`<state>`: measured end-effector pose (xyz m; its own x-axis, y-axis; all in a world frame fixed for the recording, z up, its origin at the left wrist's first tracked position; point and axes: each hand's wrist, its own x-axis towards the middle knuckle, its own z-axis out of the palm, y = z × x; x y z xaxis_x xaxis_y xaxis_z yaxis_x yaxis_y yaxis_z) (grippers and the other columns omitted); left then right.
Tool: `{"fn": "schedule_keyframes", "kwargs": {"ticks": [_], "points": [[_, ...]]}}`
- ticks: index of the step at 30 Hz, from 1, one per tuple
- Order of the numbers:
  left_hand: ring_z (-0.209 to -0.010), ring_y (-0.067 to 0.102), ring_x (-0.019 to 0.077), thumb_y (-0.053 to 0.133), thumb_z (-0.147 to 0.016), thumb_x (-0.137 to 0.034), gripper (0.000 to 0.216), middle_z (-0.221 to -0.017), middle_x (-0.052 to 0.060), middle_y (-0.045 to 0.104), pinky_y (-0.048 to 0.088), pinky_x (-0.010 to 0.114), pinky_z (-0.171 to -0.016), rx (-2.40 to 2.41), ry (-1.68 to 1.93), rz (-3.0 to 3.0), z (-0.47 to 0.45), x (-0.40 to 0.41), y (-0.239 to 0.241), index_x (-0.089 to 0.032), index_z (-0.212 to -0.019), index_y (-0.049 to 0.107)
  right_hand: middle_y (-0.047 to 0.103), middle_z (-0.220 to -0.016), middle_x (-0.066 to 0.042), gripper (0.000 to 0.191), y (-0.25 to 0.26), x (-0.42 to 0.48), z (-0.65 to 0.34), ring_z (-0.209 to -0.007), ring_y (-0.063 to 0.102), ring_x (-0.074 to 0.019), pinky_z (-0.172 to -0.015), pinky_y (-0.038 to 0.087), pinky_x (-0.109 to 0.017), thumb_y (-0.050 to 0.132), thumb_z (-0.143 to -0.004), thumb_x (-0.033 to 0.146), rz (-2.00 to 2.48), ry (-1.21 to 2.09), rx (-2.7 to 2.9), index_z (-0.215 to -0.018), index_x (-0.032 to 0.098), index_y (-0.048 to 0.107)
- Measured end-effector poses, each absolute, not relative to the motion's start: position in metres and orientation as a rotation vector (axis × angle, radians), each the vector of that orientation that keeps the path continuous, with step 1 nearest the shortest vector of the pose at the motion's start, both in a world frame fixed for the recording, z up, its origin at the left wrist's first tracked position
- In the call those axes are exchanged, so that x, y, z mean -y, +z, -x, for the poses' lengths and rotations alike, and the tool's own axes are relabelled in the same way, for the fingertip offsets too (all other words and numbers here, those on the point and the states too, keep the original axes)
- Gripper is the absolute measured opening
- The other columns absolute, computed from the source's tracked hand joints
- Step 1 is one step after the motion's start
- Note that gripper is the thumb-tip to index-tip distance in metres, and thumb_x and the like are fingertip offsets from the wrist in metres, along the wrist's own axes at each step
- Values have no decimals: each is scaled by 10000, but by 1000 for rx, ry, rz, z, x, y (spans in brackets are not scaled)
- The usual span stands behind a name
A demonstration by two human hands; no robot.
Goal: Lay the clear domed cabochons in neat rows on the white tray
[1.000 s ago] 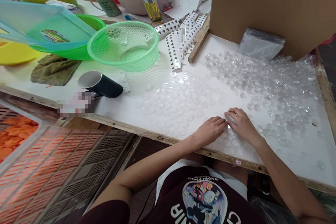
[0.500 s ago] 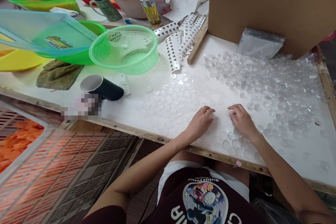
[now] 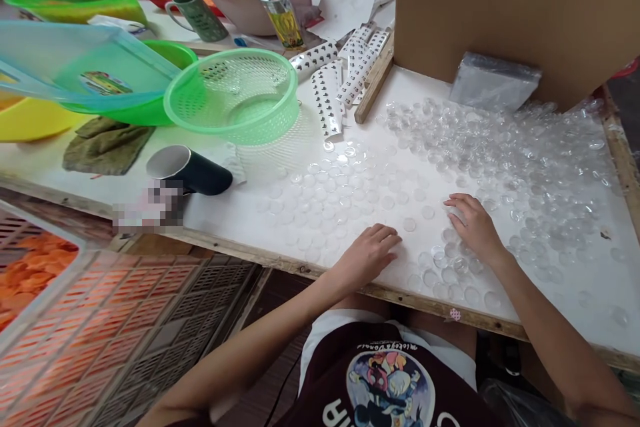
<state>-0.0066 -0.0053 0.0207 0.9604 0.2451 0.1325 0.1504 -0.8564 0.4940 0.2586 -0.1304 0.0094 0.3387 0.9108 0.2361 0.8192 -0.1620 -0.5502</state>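
My left hand [image 3: 373, 253] hovers low over the white tabletop near its front edge, fingers apart and nothing visible between them. To the right, my right hand [image 3: 473, 223] has its fingers spread and slightly curled beside the loose clear discs [image 3: 455, 270]; no disc shows in it. Between and beyond the hands lie single flat clear discs [image 3: 409, 223]. A spread layer of clear discs [image 3: 330, 190] covers the table left of centre. At the right is a large heap of clear round pieces [image 3: 500, 140].
A dark mug [image 3: 203, 170] lies on its side at left, near a green basket [image 3: 235, 121]. Printed sticker sheets [image 3: 327, 103] lie by a wooden strip [image 3: 375, 80]. Cardboard [image 3: 510, 7] stands behind a plastic-bag stack [image 3: 495, 83]. Orange pieces [image 3: 35, 260] fill a crate below left.
My left hand has moved left and toward the table's front edge. My right hand has shifted slightly right, its fingers less pinched. Discs between the hands are now uncovered.
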Motion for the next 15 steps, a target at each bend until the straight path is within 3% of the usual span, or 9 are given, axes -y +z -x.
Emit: {"fn": "schedule_keyframes", "kwargs": {"ticks": [7, 15], "points": [[-1095, 606, 267, 582, -952, -73, 208, -1191, 103, 680, 518, 430, -937, -326, 142, -2654, 18, 17, 22, -163, -1137, 611, 640, -1166, -96, 248, 13, 109, -249, -1068, 666, -260, -922, 564, -434, 504, -922, 181, 1935, 307, 1513, -1098, 234, 670], [-1108, 618, 280, 634, -958, -191, 327, -1204, 102, 685, 515, 437, -942, -375, 222, -2639, 22, 15, 12, -183, -1273, 548, 670, -1089, -84, 162, 33, 141, -211, -1020, 665, -269, -885, 559, -445, 577, -954, 217, 1905, 443, 1717, -1100, 227, 645]]}}
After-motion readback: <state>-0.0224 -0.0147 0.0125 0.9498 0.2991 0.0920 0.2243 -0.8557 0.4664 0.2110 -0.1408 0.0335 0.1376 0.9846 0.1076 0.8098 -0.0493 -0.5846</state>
